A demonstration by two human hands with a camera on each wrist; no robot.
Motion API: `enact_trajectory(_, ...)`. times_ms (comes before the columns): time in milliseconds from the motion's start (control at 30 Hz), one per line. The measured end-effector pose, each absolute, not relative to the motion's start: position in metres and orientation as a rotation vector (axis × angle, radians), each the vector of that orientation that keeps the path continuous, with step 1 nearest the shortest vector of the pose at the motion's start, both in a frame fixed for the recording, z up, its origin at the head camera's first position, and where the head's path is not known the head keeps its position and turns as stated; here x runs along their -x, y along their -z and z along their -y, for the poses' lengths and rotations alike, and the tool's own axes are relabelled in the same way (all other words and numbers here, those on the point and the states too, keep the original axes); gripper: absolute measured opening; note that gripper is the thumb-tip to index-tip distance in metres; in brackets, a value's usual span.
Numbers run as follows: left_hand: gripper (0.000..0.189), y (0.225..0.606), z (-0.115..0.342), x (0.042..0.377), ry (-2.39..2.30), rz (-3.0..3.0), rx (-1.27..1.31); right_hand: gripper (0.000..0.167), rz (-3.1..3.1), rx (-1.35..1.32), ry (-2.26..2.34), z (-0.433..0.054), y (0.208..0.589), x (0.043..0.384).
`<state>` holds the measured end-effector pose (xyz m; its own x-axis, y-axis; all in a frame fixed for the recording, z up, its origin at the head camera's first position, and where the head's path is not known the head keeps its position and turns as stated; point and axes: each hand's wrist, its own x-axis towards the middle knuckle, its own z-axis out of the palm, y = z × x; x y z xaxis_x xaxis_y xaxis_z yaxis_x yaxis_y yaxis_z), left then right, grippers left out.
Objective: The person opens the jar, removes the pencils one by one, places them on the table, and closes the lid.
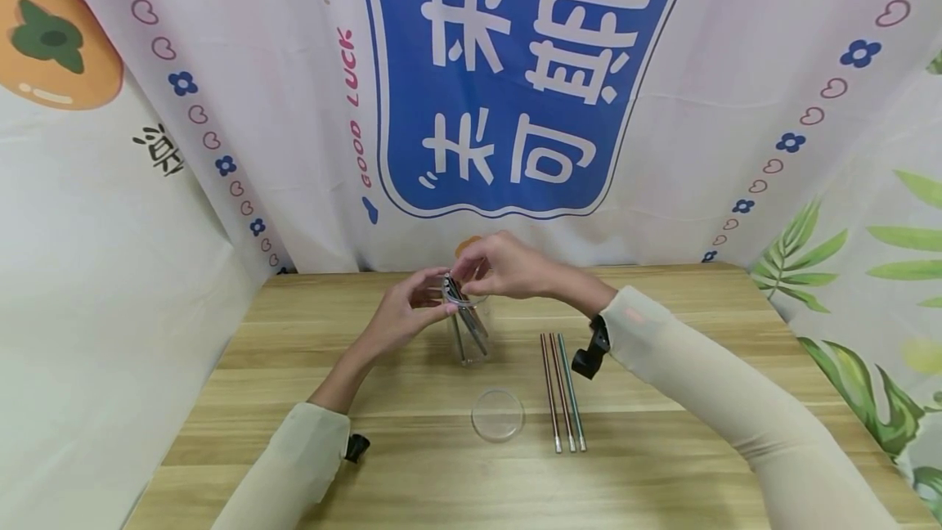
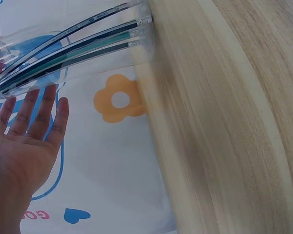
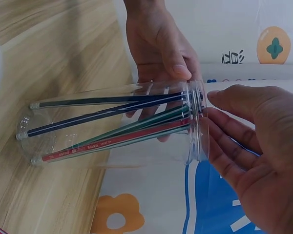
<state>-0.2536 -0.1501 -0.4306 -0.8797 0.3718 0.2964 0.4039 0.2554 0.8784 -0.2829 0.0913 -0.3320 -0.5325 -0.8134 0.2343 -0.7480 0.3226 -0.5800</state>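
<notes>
A clear plastic jar stands upright near the table's back edge. Inside lean several pencils, dark blue, green and red, their upper ends at the jar's mouth. My left hand holds the jar near its top, thumb on the near side and fingers extended along the other. At the mouth is my right hand, its thumb and fingers spread around the rim, close to the pencil ends. A gap shows between thumb and index finger, with nothing seen in it.
A round clear lid lies on the wooden table in front of the jar. To its right, three pencils, two dark red and one teal, lie side by side. A printed curtain hangs behind the table.
</notes>
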Motion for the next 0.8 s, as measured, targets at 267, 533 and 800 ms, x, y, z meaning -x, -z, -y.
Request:
enact_trajectory(267,0.059,0.431,0.15,0.254,1.719,2.478,0.771,0.016,-2.487,1.455,0.929,-0.086,0.333,0.284)
enact_trajectory(533,0.059,0.43,0.151,0.255,1.712,2.488,0.774,0.015,-2.49,1.456,0.885,-0.081,0.333,0.285)
enact_trajectory(800,0.059,0.432,0.151,0.255,1.713,2.495,0.771,0.015,-2.501,1.438,0.9,-0.08,0.334,0.283)
